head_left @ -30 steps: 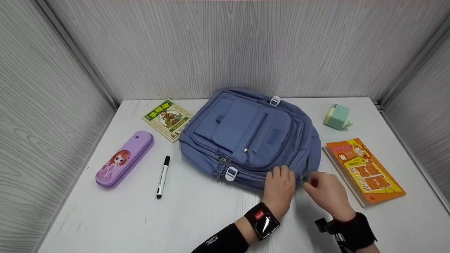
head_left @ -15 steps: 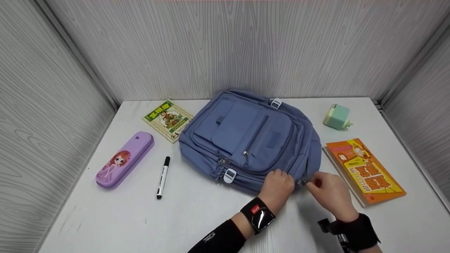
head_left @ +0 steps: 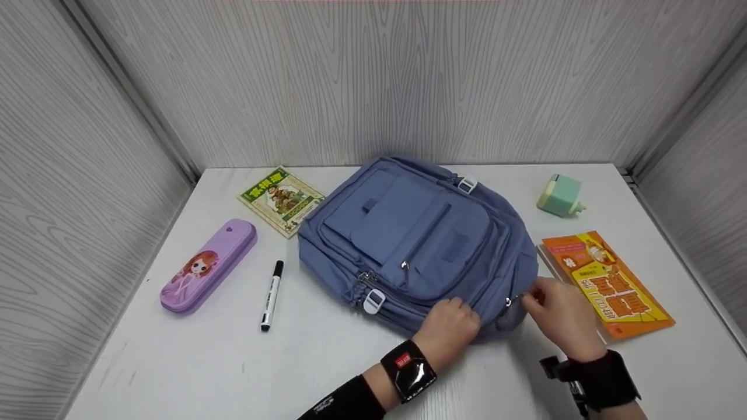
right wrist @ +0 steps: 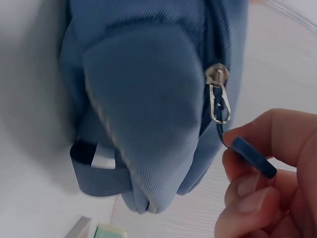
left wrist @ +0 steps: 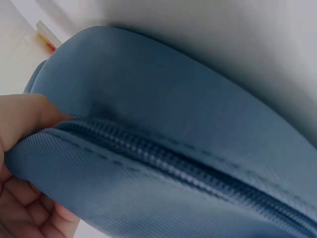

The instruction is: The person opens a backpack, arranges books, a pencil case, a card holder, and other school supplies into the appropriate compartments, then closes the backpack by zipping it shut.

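Observation:
A blue backpack [head_left: 408, 216] lies front side up in the middle of the table. My left hand [head_left: 448, 331] grips its near edge; in the left wrist view thumb and fingers [left wrist: 25, 116] pinch the fabric at a closed zipper [left wrist: 163, 158]. At the bag's right end, my right hand [head_left: 563, 318] pinches the blue cord tab [right wrist: 252, 156] of a zipper pull. The cord runs taut to the metal slider [right wrist: 217, 77] in the right wrist view. Several other zippers and a white strap buckle [head_left: 374, 301] show on the bag.
Left of the bag are a purple pencil case [head_left: 207, 268], a black-and-white marker [head_left: 272, 296] and a green-and-yellow booklet [head_left: 281, 201]. To its right lie an orange book [head_left: 610, 286] and a mint-green box-shaped object [head_left: 560, 195]. Panel walls [head_left: 373, 76] enclose the table's back and sides.
The backpack has slid and turned slightly toward me. My left hand has moved nearer and leftward with the edge, while the right hand has shifted right, still holding the zipper pull.

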`<state>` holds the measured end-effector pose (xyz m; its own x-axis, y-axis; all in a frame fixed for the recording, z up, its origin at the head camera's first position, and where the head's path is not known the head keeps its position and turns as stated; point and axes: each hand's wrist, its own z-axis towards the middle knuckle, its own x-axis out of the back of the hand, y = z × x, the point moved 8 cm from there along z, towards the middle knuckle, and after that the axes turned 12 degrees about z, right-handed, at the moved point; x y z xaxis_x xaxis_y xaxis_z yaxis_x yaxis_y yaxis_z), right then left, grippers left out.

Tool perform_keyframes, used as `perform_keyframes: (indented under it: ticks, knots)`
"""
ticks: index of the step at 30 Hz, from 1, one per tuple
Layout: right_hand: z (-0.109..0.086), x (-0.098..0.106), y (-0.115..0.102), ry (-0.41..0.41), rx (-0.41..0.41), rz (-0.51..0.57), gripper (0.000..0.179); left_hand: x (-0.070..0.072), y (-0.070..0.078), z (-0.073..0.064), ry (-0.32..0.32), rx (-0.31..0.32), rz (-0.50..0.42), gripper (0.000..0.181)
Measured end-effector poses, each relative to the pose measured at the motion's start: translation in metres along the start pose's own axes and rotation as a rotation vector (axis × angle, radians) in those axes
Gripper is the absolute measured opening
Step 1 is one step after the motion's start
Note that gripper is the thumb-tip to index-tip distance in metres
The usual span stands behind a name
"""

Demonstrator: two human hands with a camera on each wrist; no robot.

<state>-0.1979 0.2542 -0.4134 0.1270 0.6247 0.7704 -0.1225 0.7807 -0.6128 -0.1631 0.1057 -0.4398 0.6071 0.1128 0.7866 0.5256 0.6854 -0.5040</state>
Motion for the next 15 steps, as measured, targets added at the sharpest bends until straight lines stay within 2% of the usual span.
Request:
perform_keyframes:
  ticks: [5,8,15]
  knots:
    - [0.009,0.004,0.006,-0.009,-0.016,-0.022,0.013,0.006,-0.002,-0.012,0.040,-0.029,-0.043,0.010]
    - [0.014,0.006,0.007,-0.023,0.010,-0.044,0.013,0.009,-0.007,-0.019,0.073,-0.039,-0.092,0.010]
    - [0.025,0.014,0.014,0.005,0.053,-0.089,0.013,0.011,-0.023,-0.037,0.149,-0.056,-0.225,0.009]
